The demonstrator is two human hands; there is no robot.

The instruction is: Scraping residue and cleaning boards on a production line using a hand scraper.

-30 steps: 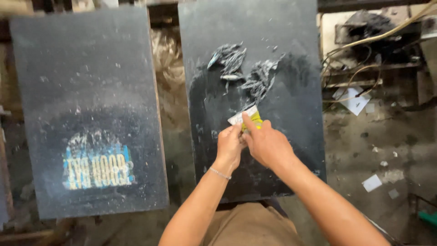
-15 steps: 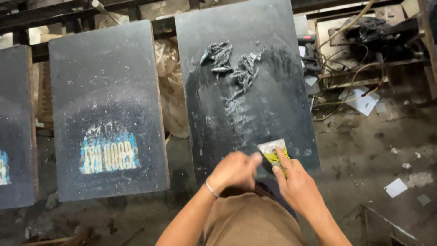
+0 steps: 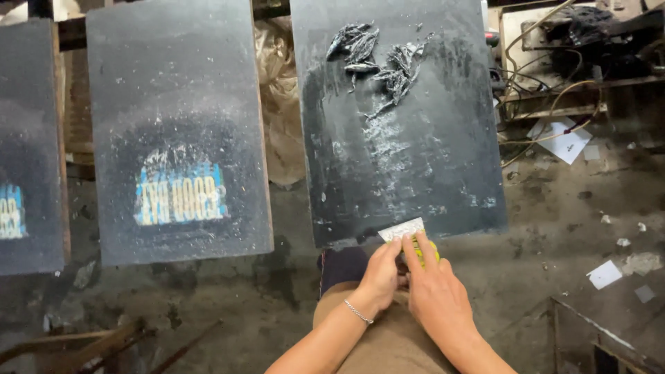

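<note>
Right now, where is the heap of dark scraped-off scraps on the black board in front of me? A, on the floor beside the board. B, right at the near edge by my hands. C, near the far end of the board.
C: the dark scraps lie near the far end of the black board, well away from both hands at its near edge.

Both hands, the left hand (image 3: 383, 271) and right hand (image 3: 431, 289), now sit off the dark board (image 3: 402, 138) at its near edge, the small scraper (image 3: 404, 230) drawn back from mid-board to that edge.
</note>
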